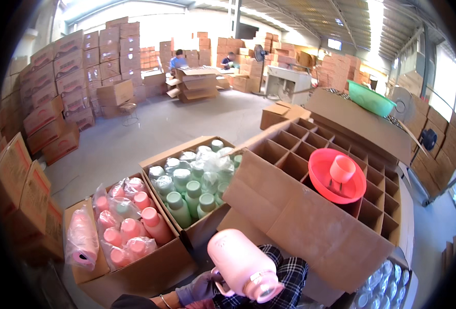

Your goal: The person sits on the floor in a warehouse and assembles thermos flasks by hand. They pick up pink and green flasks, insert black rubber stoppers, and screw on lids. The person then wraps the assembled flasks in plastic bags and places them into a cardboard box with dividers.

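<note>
A large pink insulated bottle (238, 260) with a side handle lies tilted over my lap, its narrower neck end toward the lower right. My left hand (199, 288), in a grey glove, is closed at the bottle's handle; part of its fingers is hidden behind the bottle. My right hand does not show. Left of the bottle stands a carton (161, 255) of pink bottles, several in clear plastic bags. One bagged pink bottle (83, 237) lies on its left side flap. Beyond it, an open carton (207, 226) holds pale green bottles (193, 194).
A divided carton (269, 149) stands at the right, its flap (310, 221) hanging toward me. On its dividers sits a red basin (318, 177) with a pink cup (342, 169). Farther off are a green basin (370, 98), stacked cartons (68, 67), and two people (177, 61) working. Clear-wrapped items (385, 286) fill a box lower right.
</note>
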A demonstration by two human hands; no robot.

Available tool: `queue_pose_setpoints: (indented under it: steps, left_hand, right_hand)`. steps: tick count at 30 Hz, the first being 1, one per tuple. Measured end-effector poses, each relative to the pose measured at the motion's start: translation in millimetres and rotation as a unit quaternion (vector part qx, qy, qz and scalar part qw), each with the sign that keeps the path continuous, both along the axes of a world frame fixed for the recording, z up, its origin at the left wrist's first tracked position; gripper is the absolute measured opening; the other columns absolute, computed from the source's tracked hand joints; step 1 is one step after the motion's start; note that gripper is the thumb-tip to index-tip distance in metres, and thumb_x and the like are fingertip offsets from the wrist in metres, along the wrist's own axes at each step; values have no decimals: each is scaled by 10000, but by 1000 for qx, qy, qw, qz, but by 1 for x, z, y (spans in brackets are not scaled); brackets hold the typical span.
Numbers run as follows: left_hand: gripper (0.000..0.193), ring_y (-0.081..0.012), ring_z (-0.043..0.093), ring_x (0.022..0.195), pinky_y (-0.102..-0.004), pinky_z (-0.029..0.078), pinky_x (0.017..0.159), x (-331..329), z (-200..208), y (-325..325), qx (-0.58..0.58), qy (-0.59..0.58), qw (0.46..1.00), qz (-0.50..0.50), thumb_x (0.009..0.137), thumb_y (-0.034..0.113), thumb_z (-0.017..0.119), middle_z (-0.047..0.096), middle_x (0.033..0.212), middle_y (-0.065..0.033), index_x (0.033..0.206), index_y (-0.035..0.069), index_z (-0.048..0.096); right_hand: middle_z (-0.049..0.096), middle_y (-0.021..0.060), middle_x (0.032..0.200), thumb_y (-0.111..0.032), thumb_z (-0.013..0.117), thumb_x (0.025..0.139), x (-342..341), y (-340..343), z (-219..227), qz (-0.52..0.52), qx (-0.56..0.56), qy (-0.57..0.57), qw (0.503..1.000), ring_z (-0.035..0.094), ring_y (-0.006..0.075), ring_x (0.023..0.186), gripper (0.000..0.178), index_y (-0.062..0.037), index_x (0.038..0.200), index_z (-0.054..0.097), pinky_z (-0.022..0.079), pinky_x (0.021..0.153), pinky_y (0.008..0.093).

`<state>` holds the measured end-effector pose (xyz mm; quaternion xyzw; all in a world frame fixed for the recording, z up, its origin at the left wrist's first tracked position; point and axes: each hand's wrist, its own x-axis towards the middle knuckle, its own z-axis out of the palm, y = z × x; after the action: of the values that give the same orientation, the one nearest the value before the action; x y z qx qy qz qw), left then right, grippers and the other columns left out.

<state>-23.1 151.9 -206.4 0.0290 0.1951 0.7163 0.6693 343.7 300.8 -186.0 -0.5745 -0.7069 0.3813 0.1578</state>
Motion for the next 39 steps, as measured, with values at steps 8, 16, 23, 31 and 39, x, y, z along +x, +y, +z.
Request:
queue_pose_setpoints:
  steps: [8, 16, 23, 31, 39]
  left_hand:
    - [299, -217, 653, 1010, -317, 565, 831, 4, -2, 34, -1, -33, 999, 34, 922, 29, 476, 625, 1156, -131, 1215, -2, 526]
    - [221, -199, 618, 919, -325, 514, 877, 35, 57, 58, -2, 53, 997, 60, 939, 41, 460, 619, 1051, -137, 1121, -70, 520]
    - [320, -189, 608, 878, -322, 521, 803, 37, 94, 65, -1, 154, 984, 89, 935, 68, 519, 592, 1014, -92, 1242, -4, 463]
    - [292, -216, 633, 931, -325, 531, 866, 40, 112, 86, 31, 114, 987, 108, 920, 41, 499, 618, 1056, -107, 1210, 4, 489]
    - [366, -228, 641, 998, -390, 540, 949, -5, 91, 108, 50, 37, 977, 206, 940, 25, 483, 603, 1124, -110, 1303, 9, 439]
  right_hand:
    - [596, 122, 1060, -56, 747, 760, 51, 3, 71, -72, 180, 85, 977, 610, 211, 947, 461, -11, 1166, 533, 509, 804, 343]
    - [573, 125, 1057, -363, 808, 750, -142, 29, 129, 172, 432, 76, 882, 581, 286, 903, 646, -71, 1293, 613, 483, 829, 406]
    - [497, 208, 1223, -556, 797, 723, -170, 39, 125, 116, 388, 228, 885, 553, 384, 1099, 821, -37, 1319, 574, 430, 992, 460]
    - [543, 213, 1102, -155, 678, 786, -196, 49, 124, 58, 421, 316, 848, 518, 345, 986, 343, -27, 1096, 601, 445, 882, 436]
    - [521, 238, 1149, -249, 738, 828, -240, 170, 204, 163, 490, 187, 836, 517, 384, 1121, 478, -28, 1214, 563, 471, 921, 478]
